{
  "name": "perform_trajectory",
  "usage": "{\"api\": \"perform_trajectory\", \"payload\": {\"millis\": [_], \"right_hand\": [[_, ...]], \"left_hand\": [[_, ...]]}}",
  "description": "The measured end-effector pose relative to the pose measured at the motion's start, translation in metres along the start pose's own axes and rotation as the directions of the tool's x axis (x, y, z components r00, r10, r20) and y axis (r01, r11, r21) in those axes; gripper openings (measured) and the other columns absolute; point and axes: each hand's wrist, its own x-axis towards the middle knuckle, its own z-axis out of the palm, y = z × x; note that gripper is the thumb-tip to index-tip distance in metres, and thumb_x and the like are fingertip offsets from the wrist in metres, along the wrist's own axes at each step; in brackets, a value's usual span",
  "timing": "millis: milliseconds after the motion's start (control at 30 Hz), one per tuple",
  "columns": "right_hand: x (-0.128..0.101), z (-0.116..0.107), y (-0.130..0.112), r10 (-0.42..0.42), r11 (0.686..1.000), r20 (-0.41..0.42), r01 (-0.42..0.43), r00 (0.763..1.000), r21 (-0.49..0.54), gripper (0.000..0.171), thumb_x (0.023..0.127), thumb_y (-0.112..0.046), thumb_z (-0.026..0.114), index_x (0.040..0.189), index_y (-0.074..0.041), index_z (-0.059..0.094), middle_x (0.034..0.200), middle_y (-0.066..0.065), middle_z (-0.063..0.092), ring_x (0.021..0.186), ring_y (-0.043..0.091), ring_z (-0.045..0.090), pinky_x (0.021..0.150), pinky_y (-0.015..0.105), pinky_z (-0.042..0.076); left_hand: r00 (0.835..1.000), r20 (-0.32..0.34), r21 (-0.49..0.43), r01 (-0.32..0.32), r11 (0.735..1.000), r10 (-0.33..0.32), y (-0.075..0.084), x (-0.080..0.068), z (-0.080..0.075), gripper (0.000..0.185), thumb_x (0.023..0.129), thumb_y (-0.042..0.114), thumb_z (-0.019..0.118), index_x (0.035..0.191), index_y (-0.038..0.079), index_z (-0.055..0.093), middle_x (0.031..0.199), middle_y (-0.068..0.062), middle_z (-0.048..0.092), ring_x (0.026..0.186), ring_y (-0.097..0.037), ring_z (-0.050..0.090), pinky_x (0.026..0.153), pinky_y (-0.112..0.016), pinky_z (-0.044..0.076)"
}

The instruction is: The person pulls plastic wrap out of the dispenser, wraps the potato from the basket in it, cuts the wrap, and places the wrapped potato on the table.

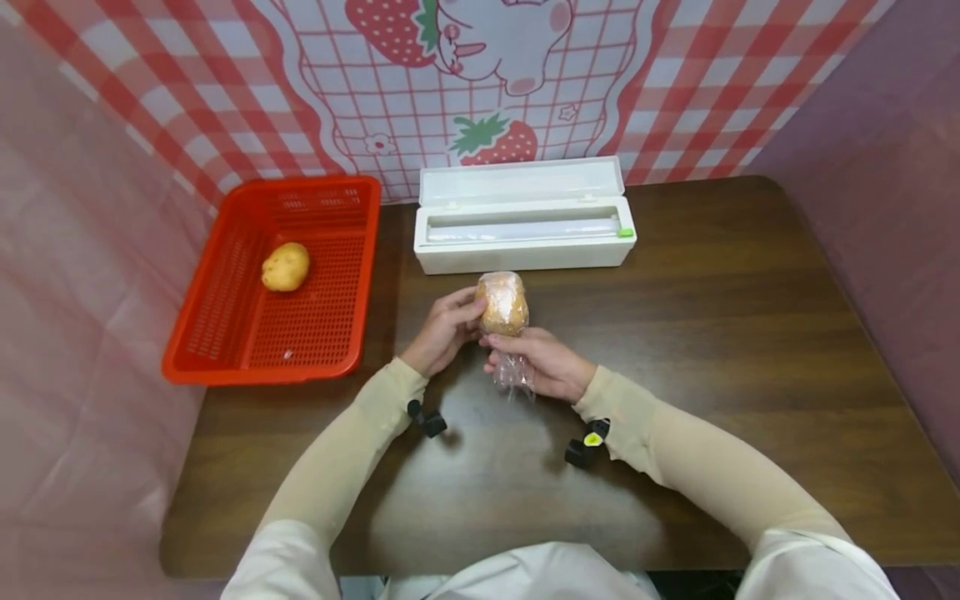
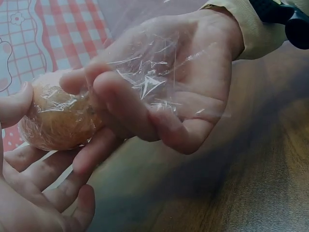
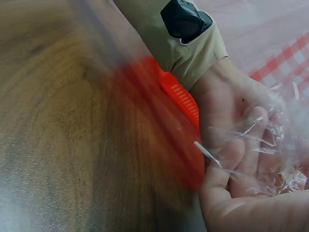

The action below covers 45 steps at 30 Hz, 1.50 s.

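A potato [image 1: 504, 302] wrapped in clear cling film is held up over the table, between both hands. My left hand [image 1: 444, 332] grips its left side, with the thumb against the near face and fingers beneath, as the left wrist view shows. At the potato's lower end, my right hand [image 1: 553, 363] pinches the gathered film. A loose, crinkled tail of cling film [image 1: 513, 377] hangs below the right fingers and spreads over the right palm in the left wrist view. In the right wrist view the film covers part of the fingers and hides most of the potato.
An unwrapped potato [image 1: 286, 267] lies in a red plastic basket [image 1: 351, 275] on the left. Behind the hands stands a white cling film dispenser [image 1: 525, 259], lid up, with a film roll inside and a green slider at its right end. The wooden table [image 1: 720, 333] extends to the right.
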Motion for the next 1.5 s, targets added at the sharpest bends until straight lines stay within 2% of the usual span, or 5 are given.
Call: {"api": "perform_trajectory", "payload": {"millis": [167,433,733,1067,1500], "right_hand": [[-0.002,0.001,0.002,0.010,0.998,-0.020,-0.011,1.000,-0.054,0.020,0.106,-0.008,0.048,0.114,0.008,0.057,0.085,0.011,0.069,0.076,0.018,0.071,0.071,0.028,0.059],[-0.004,0.011,0.005,0.010,0.972,-0.051,-0.022,0.999,-0.234,0.042,0.108,-0.014,0.041,0.131,0.021,0.041,0.084,0.009,0.071,0.081,0.020,0.073,0.071,0.029,0.057],[-0.008,0.010,0.009,0.060,0.979,-0.070,-0.073,0.996,-0.190,0.041,0.109,-0.020,0.040,0.129,0.016,0.046,0.088,0.010,0.073,0.086,0.023,0.073,0.073,0.030,0.056],[-0.016,0.007,-0.004,0.100,0.991,0.002,-0.099,0.995,-0.085,0.040,0.109,-0.024,0.032,0.122,0.009,0.050,0.094,0.012,0.075,0.090,0.022,0.074,0.077,0.029,0.056],[-0.021,-0.001,-0.023,0.019,0.986,0.021,-0.016,1.000,-0.165,0.070,0.109,-0.044,0.016,0.124,0.012,0.055,0.097,0.013,0.075,0.093,0.026,0.073,0.080,0.036,0.054]], "left_hand": [[1.000,-0.017,-0.009,-0.005,1.000,0.005,0.001,0.004,-0.001,0.048,0.099,0.008,0.054,0.143,-0.010,0.046,0.105,-0.006,0.067,0.084,-0.016,0.067,0.079,-0.032,0.054],[0.998,-0.053,-0.065,-0.028,0.998,0.024,-0.002,0.007,-0.006,0.047,0.099,0.002,0.051,0.142,-0.016,0.042,0.098,-0.005,0.069,0.080,-0.015,0.068,0.079,-0.030,0.056],[0.997,-0.004,-0.068,-0.075,0.995,0.075,-0.006,0.005,-0.012,0.049,0.095,-0.009,0.050,0.141,-0.020,0.039,0.096,-0.003,0.074,0.086,-0.014,0.069,0.080,-0.027,0.056],[0.996,0.014,0.082,-0.088,0.993,0.087,-0.006,0.003,-0.007,0.047,0.094,-0.014,0.054,0.139,-0.022,0.042,0.126,-0.043,0.053,0.090,-0.010,0.069,0.080,-0.022,0.056],[0.998,-0.051,-0.055,0.020,0.998,-0.023,-0.020,-0.002,-0.003,0.045,0.096,-0.004,0.054,0.136,-0.023,0.044,0.098,-0.007,0.071,0.086,-0.013,0.068,0.079,-0.027,0.057]]}}
